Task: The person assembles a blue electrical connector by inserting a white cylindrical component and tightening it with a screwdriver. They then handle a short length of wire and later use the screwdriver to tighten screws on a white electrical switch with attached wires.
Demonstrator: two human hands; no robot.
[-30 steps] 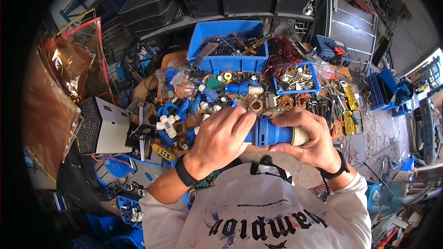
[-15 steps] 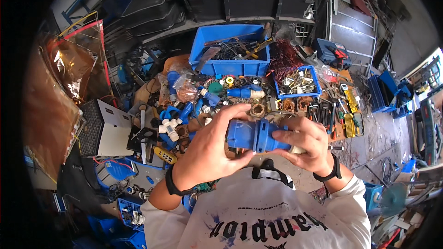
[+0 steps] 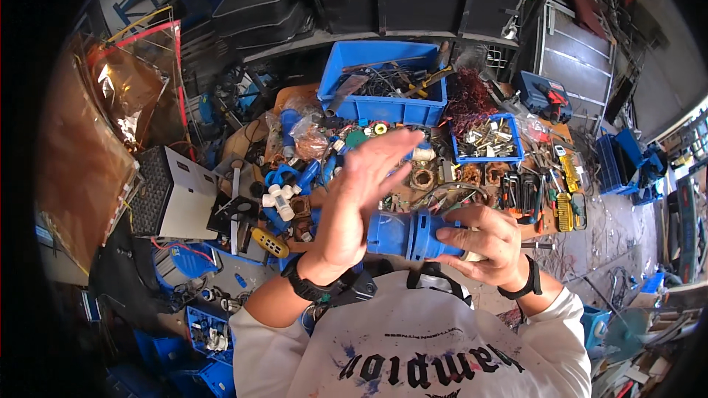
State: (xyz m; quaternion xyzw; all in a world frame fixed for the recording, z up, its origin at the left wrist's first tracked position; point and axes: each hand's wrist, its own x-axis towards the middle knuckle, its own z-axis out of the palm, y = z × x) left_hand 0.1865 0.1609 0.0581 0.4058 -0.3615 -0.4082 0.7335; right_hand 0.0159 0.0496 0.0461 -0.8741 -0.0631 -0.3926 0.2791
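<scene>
Blue collared plastic cylinder (image 3: 413, 234): between our palms — seems joined, remainder unclear
Right hand (image 3: 488, 245): gripping it
Left hand (image 3: 349, 203): open, empty

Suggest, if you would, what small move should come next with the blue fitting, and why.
I'd probably close the left grip around the left end of the blue fitting: the left grip stands open with its palm beside that end, while only the right grip clasps the fitting, towards its other end, so a second hold might steady it.
</scene>
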